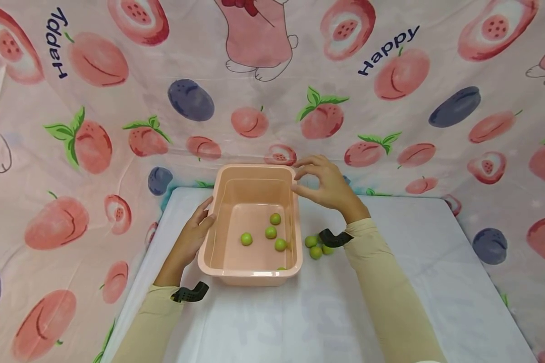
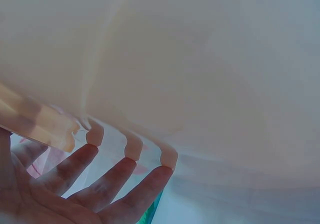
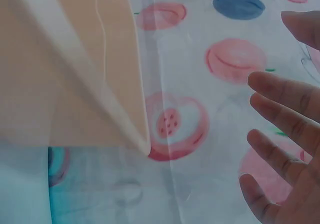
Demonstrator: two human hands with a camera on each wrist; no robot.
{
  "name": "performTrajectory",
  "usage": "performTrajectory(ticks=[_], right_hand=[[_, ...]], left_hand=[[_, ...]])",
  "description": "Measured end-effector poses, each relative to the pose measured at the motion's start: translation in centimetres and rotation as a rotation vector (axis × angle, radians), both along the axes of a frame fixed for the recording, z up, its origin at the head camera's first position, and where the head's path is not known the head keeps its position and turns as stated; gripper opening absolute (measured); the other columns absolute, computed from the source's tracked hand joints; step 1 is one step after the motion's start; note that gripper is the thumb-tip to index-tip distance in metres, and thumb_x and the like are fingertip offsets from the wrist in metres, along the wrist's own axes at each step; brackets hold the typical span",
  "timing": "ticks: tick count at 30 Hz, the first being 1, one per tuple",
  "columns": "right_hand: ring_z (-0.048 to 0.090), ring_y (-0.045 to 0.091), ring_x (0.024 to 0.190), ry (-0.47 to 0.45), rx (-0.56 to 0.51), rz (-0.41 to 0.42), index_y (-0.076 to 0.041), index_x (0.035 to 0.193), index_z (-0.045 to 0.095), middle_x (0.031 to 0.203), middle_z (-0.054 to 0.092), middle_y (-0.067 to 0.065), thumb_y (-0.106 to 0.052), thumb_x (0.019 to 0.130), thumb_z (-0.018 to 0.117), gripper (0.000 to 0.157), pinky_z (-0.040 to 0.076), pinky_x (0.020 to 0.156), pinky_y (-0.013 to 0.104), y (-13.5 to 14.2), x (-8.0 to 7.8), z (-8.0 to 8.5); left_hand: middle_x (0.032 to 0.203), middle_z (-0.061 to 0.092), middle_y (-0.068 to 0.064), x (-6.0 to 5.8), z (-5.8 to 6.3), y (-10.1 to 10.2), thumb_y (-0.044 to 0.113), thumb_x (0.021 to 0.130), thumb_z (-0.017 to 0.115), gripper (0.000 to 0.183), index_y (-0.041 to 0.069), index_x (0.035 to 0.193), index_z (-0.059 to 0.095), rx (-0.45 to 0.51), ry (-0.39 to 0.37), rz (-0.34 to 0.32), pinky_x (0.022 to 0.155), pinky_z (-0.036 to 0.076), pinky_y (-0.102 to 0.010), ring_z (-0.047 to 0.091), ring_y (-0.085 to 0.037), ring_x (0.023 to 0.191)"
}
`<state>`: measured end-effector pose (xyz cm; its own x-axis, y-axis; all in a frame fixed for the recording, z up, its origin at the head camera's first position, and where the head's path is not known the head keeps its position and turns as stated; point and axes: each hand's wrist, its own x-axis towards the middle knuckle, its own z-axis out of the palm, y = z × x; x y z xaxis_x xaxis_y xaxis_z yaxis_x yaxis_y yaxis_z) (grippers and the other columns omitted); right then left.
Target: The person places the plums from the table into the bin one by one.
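Touching the outer left wall of a pink basin with extended fingers of the left hand, on a white tabletop. To its right, clustered green balls. Inside, five more green balls, one mostly behind the near rim. Near the far right rim, with thumb and fingers apart, the right hand. Behind, fruit-printed cloth.

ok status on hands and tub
Left hand, fingers touching tub; right hand empty. Green fruit in tub, more beside it. Black strap partly hides those.
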<state>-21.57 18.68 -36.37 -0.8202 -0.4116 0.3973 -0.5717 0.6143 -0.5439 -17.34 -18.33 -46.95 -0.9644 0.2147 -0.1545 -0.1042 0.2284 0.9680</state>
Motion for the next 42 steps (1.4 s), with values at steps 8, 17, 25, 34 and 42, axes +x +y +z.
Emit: performTrajectory(ticks=[8, 17, 25, 34, 42], right_hand=[[0.050, 0.027, 0.131, -0.015, -0.009, -0.086, -0.016, 0.093, 0.076, 0.133, 0.064, 0.004, -0.036, 0.088, 0.078, 0.021, 0.041, 0.108, 0.059, 2.8, 0.8, -2.2], [0.051, 0.029, 0.128, -0.082, -0.014, -0.150, -0.015, 0.095, 0.075, 0.133, 0.064, 0.006, -0.034, 0.088, 0.078, 0.021, 0.039, 0.105, 0.061, 5.8, 2.4, -5.9], [0.051, 0.034, 0.130, -0.120, -0.016, -0.208, -0.015, 0.096, 0.075, 0.132, 0.065, 0.008, -0.036, 0.087, 0.080, 0.024, 0.037, 0.107, 0.065, 7.7, 3.7, -9.9], [0.049, 0.035, 0.133, -0.228, 0.007, -0.276, -0.014, 0.096, 0.076, 0.134, 0.064, 0.007, -0.041, 0.086, 0.080, 0.029, 0.030, 0.111, 0.067, 9.0, 5.0, -13.2], [0.051, 0.034, 0.130, -0.258, -0.003, -0.300, -0.018, 0.093, 0.075, 0.133, 0.065, 0.007, -0.041, 0.086, 0.081, 0.025, 0.031, 0.110, 0.066, 9.6, 5.8, -15.0]], left_hand=[[0.163, 0.032, -0.020, 0.1, 0.1, -0.1, 0.040, 0.109, 0.046, 0.058, 0.040, 0.162, 0.023, -0.013, 0.004, 0.003, 0.106, 0.049, -0.056, 0.050, -0.044, 0.137], [0.163, 0.032, -0.020, 0.3, 0.0, -0.2, 0.041, 0.109, 0.046, 0.058, 0.040, 0.162, 0.023, -0.029, 0.006, 0.003, 0.107, 0.048, -0.056, 0.050, -0.043, 0.138], [0.163, 0.032, -0.020, 0.2, 0.0, -0.1, 0.040, 0.109, 0.046, 0.058, 0.039, 0.162, 0.024, -0.020, 0.004, 0.005, 0.106, 0.048, -0.057, 0.050, -0.044, 0.137], [0.164, 0.031, -0.019, 0.4, 0.2, 0.0, 0.041, 0.109, 0.046, 0.058, 0.041, 0.162, 0.023, -0.035, 0.004, 0.005, 0.108, 0.047, -0.058, 0.049, -0.043, 0.138], [0.163, 0.033, -0.020, 0.4, 0.3, 0.0, 0.041, 0.109, 0.046, 0.058, 0.041, 0.162, 0.022, -0.014, 0.001, 0.001, 0.107, 0.048, -0.057, 0.051, -0.044, 0.137]])
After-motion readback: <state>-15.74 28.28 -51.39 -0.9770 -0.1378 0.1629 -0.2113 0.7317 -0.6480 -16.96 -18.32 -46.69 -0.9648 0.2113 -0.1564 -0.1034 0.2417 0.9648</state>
